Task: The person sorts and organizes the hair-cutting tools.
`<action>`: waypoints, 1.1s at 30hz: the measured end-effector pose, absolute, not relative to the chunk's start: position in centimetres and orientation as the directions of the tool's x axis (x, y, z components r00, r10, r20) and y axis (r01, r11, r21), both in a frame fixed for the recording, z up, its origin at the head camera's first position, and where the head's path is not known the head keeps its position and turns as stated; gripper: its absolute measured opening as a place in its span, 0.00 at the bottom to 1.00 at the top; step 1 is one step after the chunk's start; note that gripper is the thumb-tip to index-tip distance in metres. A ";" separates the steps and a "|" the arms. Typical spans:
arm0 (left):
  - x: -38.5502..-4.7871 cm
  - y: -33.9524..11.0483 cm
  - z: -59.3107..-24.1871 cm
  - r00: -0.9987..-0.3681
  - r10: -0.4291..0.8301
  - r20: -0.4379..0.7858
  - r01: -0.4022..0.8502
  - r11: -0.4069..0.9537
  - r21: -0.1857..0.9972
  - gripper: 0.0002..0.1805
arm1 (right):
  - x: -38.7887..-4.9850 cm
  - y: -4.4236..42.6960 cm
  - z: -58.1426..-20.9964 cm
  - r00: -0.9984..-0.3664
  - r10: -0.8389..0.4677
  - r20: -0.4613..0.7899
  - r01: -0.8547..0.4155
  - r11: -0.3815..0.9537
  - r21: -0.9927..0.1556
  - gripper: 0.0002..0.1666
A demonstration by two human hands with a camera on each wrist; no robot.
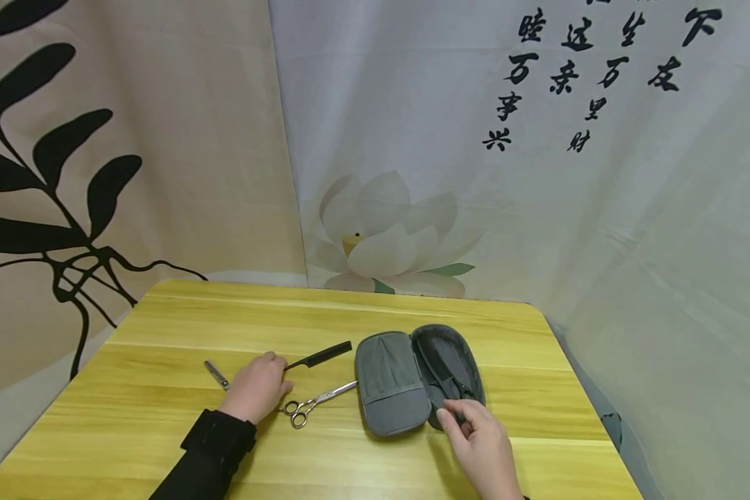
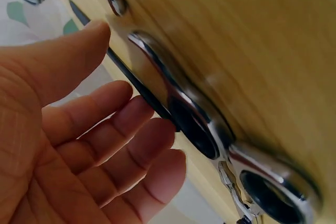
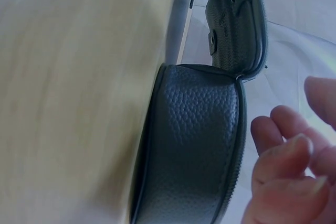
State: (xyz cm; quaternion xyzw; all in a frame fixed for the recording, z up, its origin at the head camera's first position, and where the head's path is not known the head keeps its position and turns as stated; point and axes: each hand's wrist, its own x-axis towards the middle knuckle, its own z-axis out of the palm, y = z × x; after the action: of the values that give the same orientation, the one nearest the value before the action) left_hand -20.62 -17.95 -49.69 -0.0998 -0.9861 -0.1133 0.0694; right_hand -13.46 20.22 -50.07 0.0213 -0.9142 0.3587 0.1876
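On table (image 1: 556, 430): case (image 1: 392, 389) rightward; scissors (image 1: 332, 395) just left of it; comb (image 1: 328, 354) behind scissors; blade (image 1: 215, 373) farther left (near end hidden).

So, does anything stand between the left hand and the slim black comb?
Nothing visible does: in the head view, the thin end of the slim black comb runs up to the left hand. The silver metal ring-handled scissors lie nearer the person, not in between.
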 end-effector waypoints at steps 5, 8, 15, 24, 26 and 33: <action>-21.0 -18.2 -49.6 -0.974 0.190 0.124 0.211 0.959 0.189 0.15 | -13.4 20.1 -50.0 -0.923 0.093 0.374 -0.189 0.737 -0.649 0.08; -21.2 -18.2 -49.5 -0.975 0.194 0.110 0.212 0.959 0.187 0.14 | -13.4 20.1 -50.1 -0.918 0.088 0.387 -0.202 0.736 -0.646 0.08; -21.8 -17.9 -49.4 -0.978 0.195 0.071 0.204 0.968 0.149 0.12 | -13.3 20.1 -50.2 -0.919 0.084 0.386 -0.204 0.736 -0.645 0.07; -22.5 -17.8 -48.9 -0.978 0.185 -0.096 0.166 0.970 0.179 0.09 | -13.5 20.1 -50.5 -0.910 0.079 0.406 -0.226 0.727 -0.648 0.06; -22.5 -17.8 -48.9 -0.974 0.188 -0.125 0.162 0.968 0.192 0.09 | -13.4 20.1 -50.5 -0.914 0.081 0.399 -0.220 0.725 -0.652 0.06; -22.4 -17.9 -49.2 -0.969 0.201 -0.143 0.160 0.953 0.256 0.04 | -13.4 19.9 -50.4 -0.909 0.081 0.409 -0.230 0.722 -0.653 0.06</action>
State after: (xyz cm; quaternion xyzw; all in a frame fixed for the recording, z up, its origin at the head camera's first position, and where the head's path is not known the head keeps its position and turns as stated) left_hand -22.42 -17.86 -49.25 -0.0916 -0.9847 -0.1224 -0.0842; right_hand -13.38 19.92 -50.36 0.0412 -0.9039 0.3708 0.2093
